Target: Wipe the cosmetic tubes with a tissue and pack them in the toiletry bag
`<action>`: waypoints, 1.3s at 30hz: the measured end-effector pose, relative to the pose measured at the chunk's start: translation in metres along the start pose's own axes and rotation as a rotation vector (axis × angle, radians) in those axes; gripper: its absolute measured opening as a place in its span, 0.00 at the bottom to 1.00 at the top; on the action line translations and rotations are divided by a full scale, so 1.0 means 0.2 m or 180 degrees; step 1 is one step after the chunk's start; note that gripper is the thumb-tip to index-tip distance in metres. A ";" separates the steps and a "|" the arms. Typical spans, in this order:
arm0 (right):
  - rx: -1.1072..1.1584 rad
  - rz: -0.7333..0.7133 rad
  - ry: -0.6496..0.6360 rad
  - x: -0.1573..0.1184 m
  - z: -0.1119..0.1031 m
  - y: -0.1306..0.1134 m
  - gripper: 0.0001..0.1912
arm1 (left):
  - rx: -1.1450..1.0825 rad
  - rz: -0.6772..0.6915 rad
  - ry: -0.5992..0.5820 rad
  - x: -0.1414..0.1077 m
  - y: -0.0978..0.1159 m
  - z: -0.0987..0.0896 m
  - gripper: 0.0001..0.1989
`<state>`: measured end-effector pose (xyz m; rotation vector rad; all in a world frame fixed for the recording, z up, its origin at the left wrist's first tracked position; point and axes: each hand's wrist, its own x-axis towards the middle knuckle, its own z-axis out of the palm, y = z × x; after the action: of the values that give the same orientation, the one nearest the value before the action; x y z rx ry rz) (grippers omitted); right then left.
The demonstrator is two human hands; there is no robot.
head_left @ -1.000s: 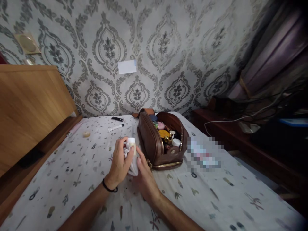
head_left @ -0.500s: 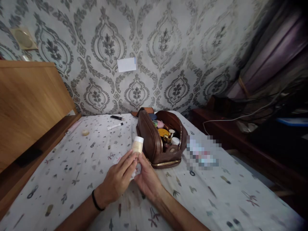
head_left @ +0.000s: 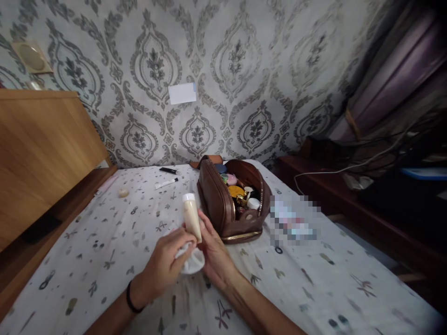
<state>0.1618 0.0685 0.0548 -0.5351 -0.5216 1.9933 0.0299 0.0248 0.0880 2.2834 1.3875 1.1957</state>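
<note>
A cream-coloured tube with a white cap (head_left: 191,217) stands cap-up between my hands, tilted a little to the left. My right hand (head_left: 217,255) is closed on it from the right side, its fingers partly behind the tube. My left hand (head_left: 166,257), with a black band on the wrist, pinches a bunched white cloth (head_left: 193,261) against the tube's lower end. Just beyond my hands sits a brown toiletry bag (head_left: 214,200), unzipped, with several cosmetics inside, among them a yellow round item (head_left: 236,191) and a white-lidded jar (head_left: 253,203).
On the patterned sheet (head_left: 115,279) lie a small white tube (head_left: 166,183), a black slim item (head_left: 169,170) and a beige round object (head_left: 123,192). A blurred-out package (head_left: 293,221) lies right of the bag. A wooden panel (head_left: 45,153) borders the left side.
The left hand and cloth have slid down from around the tube to its lower end, baring more of the tube. The tube has shifted slightly left.
</note>
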 end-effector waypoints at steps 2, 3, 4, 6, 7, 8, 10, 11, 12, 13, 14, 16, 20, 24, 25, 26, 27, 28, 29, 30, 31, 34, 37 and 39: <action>0.0082 0.0108 -0.0037 0.00 0.00 0.00 0.35 | 0.0098 0.0329 -0.0303 -0.03 0.02 0.02 0.12; 0.0133 0.0149 -0.0064 0.00 0.00 -0.01 0.34 | 0.0146 0.0456 -0.0431 -0.04 0.04 0.02 0.12; 0.0177 0.0174 -0.0088 0.00 0.01 -0.01 0.32 | 0.0163 0.0542 -0.0548 -0.05 0.05 0.02 0.13; 0.0221 0.0171 -0.0108 0.00 0.01 -0.01 0.28 | 0.0074 0.0617 -0.0671 -0.07 0.07 0.02 0.14; 0.0215 0.0158 -0.0105 0.00 0.01 -0.01 0.26 | -0.0014 0.0579 -0.0676 -0.07 0.07 0.01 0.13; 0.0193 0.0143 -0.0103 0.00 0.01 -0.01 0.25 | -0.0123 0.0491 -0.0658 -0.07 0.07 0.00 0.13; 0.0138 0.0119 -0.0103 0.01 0.01 -0.01 0.23 | -0.0322 0.0136 -0.0497 -0.05 0.04 -0.03 0.14; 0.0117 0.0103 -0.0095 0.01 0.00 -0.01 0.24 | -0.0389 -0.0140 -0.0342 -0.04 0.01 -0.05 0.15; 0.0109 0.0085 -0.0072 0.02 -0.01 -0.01 0.24 | -0.0435 -0.0473 -0.0143 -0.02 -0.03 -0.07 0.16; 0.0111 0.0066 -0.0034 0.02 -0.02 -0.01 0.25 | -0.0459 -0.0825 0.0078 0.00 -0.09 -0.08 0.16; 0.0116 0.0055 0.0014 0.02 -0.02 -0.01 0.26 | -0.0464 -0.1161 0.0292 0.02 -0.14 -0.10 0.17; 0.0124 0.0053 0.0110 0.03 -0.03 -0.02 0.27 | -0.0362 -0.1549 0.0564 0.09 -0.27 -0.12 0.16; 0.0082 0.0088 0.0162 0.04 -0.03 -0.01 0.28 | 0.0748 -0.1590 0.0464 0.25 -0.51 -0.07 0.17; 0.0013 0.0096 0.0157 0.04 -0.03 0.00 0.26 | 0.1366 -0.1473 0.0211 0.36 -0.64 0.06 0.23; -0.0003 0.0098 0.0155 0.04 -0.03 0.00 0.26 | 0.1487 -0.1464 0.0129 0.36 -0.65 0.09 0.24; -0.0016 0.0104 0.0149 0.04 -0.04 0.00 0.26 | 0.1613 -0.1468 0.0052 0.36 -0.66 0.11 0.23; -0.0030 0.0111 0.0139 0.04 -0.04 0.00 0.26 | 0.1731 -0.1483 -0.0006 0.36 -0.67 0.12 0.21; -0.0045 0.0117 0.0122 0.04 -0.04 0.00 0.26 | 0.1841 -0.1503 -0.0039 0.35 -0.68 0.13 0.20; -0.0062 0.0131 0.0097 0.04 -0.04 0.01 0.26 | 0.1939 -0.1522 -0.0050 0.33 -0.69 0.13 0.19; -0.0080 0.0142 0.0070 0.04 -0.04 0.01 0.26 | 0.2021 -0.1535 -0.0036 0.32 -0.70 0.12 0.19; -0.0099 0.0151 0.0044 0.04 -0.04 0.01 0.26 | 0.2098 -0.1533 -0.0010 0.32 -0.72 0.11 0.21; -0.0147 0.0177 -0.0034 0.03 -0.04 0.01 0.26 | 0.2351 -0.1463 -0.0125 0.33 -0.78 0.07 0.26; -0.0192 0.0185 -0.0114 0.03 -0.04 0.01 0.25 | 0.2516 -0.1385 -0.0591 0.39 -0.86 0.02 0.24; -0.0213 0.0164 -0.0169 0.03 -0.04 0.01 0.24 | 0.2515 -0.1340 -0.0829 0.45 -0.91 -0.02 0.19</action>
<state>0.1628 0.0735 0.0472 -0.5429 -0.6146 2.0496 -0.0706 0.1944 0.0380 2.2483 2.3486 0.2095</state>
